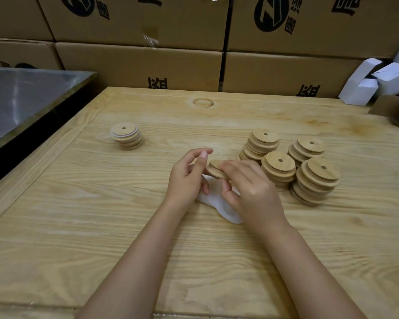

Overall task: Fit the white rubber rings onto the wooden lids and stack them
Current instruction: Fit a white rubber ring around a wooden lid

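Note:
Both hands meet over the middle of the wooden table (79,215). My right hand (249,187) grips a round wooden lid (215,170) from the right, fingers curled over its top. My left hand (188,176) is at the lid's left edge, thumb and forefinger raised beside it; whether it holds a ring I cannot tell. Under the hands lie white rubber rings (226,209), partly hidden. A small stack of lids with white rings (127,135) stands at the left. Several stacks of bare lids (292,164) stand at the right.
Stacked cardboard boxes (138,63) wall off the far side of the table. A metal-topped surface (21,100) adjoins the table at the left. Small white boxes (375,81) and an open carton (391,109) lie at the far right corner.

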Demonstrator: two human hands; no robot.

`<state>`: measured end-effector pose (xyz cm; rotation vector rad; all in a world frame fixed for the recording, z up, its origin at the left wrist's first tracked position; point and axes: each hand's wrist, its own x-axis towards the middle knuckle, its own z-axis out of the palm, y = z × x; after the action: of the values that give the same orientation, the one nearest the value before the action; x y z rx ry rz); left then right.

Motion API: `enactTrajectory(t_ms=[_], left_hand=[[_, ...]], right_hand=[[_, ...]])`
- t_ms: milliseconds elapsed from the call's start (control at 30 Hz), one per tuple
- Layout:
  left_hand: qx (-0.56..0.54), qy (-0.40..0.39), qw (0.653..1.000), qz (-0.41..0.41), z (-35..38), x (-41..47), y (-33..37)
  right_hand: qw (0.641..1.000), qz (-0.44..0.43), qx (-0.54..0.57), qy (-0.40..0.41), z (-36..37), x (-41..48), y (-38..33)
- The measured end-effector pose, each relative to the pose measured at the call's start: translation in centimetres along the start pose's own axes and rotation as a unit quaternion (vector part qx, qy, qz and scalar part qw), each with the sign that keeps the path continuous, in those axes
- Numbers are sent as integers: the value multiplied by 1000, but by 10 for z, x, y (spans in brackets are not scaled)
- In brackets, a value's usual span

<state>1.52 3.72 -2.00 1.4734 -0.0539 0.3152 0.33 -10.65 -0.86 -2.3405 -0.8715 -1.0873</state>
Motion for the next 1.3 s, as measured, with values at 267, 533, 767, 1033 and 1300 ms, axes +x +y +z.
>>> enactTrajectory(t_ms=[267, 533, 767, 1033, 1300], left_hand=[[-35, 60, 998, -10, -6, 2, 0], [-77, 45, 996, -10, -8, 2, 2], [-72, 31, 997, -11, -8, 1, 1], [-74, -19, 997, 6, -11, -2, 4], [-27, -36, 998, 44, -5, -7, 5]], right_hand=[[989, 81, 93, -83, -1, 0, 5], [953, 92, -11, -290, 1, -8, 24], [963, 83, -11, -258, 0, -6, 24], [978, 148, 56, -136, -6, 1, 19], [924, 277, 259, -52, -9, 5, 16]])
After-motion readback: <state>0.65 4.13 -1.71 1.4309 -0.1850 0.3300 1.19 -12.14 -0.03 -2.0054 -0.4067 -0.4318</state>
